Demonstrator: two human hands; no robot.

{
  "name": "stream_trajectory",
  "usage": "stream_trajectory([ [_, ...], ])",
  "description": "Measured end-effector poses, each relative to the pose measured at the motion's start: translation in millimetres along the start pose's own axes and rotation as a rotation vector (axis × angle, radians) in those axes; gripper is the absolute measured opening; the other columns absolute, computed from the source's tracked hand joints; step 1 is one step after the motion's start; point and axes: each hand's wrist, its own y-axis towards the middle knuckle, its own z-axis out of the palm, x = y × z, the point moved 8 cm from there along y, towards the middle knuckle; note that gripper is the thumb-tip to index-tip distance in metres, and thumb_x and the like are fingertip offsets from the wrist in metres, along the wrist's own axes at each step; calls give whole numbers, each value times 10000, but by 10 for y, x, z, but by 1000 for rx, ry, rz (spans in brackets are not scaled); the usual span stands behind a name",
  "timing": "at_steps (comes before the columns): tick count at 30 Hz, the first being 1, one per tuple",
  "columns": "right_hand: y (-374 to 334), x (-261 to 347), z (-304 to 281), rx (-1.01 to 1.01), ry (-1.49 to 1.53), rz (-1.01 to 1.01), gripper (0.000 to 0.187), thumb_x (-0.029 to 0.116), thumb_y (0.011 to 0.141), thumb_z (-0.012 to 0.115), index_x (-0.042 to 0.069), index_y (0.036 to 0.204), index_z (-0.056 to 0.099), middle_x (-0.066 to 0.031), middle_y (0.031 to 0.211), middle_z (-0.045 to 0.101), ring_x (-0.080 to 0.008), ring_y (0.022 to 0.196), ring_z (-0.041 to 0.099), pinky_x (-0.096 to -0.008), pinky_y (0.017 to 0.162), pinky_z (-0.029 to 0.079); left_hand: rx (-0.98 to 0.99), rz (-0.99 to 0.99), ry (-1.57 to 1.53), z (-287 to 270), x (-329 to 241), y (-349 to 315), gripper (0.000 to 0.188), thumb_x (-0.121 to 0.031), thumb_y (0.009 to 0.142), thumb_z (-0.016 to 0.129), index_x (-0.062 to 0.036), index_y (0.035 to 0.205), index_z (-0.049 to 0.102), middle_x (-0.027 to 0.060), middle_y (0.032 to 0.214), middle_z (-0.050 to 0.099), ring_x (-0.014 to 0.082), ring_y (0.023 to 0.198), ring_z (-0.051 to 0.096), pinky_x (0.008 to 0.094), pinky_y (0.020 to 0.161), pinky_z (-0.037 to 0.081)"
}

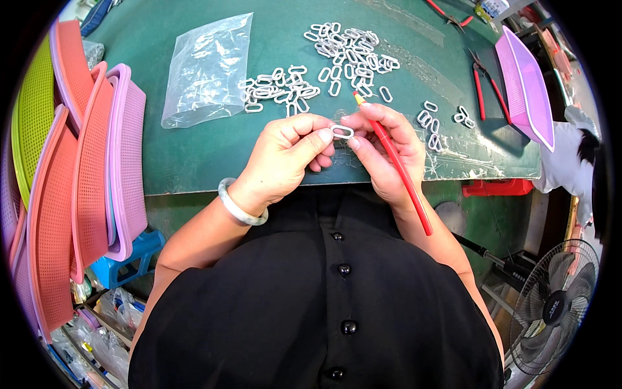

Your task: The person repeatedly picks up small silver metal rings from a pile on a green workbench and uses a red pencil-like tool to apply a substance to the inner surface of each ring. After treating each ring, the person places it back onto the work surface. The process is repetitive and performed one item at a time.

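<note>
Between both hands, above the near edge of the green table, is one oval metal link [342, 131]. My left hand [295, 146] pinches its left end between thumb and forefinger. On the other end, the thumb and fingertip of my right hand [392, 152] touch the link. A slim red pen-like tool [405, 174] with a yellowish tip also rests in the right hand, slanting across the fingers. Beyond the hands lie a large pile of similar links [353, 55] and a smaller pile [282, 87]. A few loose links [432, 129] lie to the right.
A clear plastic bag [207, 71] lies on the table [155, 149] at left. Red-handled pliers [489, 91] lie at right beside a purple basket [526, 91]. Stacked coloured baskets [91, 155] crowd the left side. A fan [555, 308] stands at lower right.
</note>
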Motion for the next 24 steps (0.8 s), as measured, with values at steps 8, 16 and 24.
stream_trajectory([
  [8, -1, -7, -2, 9, 16, 4, 412, -144, 747, 529, 19, 1123, 481, -97, 1011, 563, -140, 918, 555, -257, 774, 452, -9, -14, -21, -8, 23, 7, 148, -132, 870, 504, -17, 927, 580, 11, 713, 564, 74, 606, 523, 188, 553, 427],
  [16, 2, 5, 9, 9, -6, 18, 421, -125, 760, 529, 11, 1152, 455, -128, 1016, 569, -146, 903, 548, -277, 808, 437, -2, -18, -30, -12, 18, 12, 153, -132, 869, 505, -16, 931, 582, 15, 707, 568, 77, 606, 526, 193, 556, 432],
  [24, 5, 1, 8, 2, 0, 35, 415, -126, 761, 526, 0, 1151, 453, -132, 1015, 568, -153, 909, 548, -284, 818, 437, -8, -26, -46, -13, 14, 10, 150, -135, 868, 505, -18, 913, 588, 14, 694, 567, 72, 593, 521, 191, 544, 425],
])
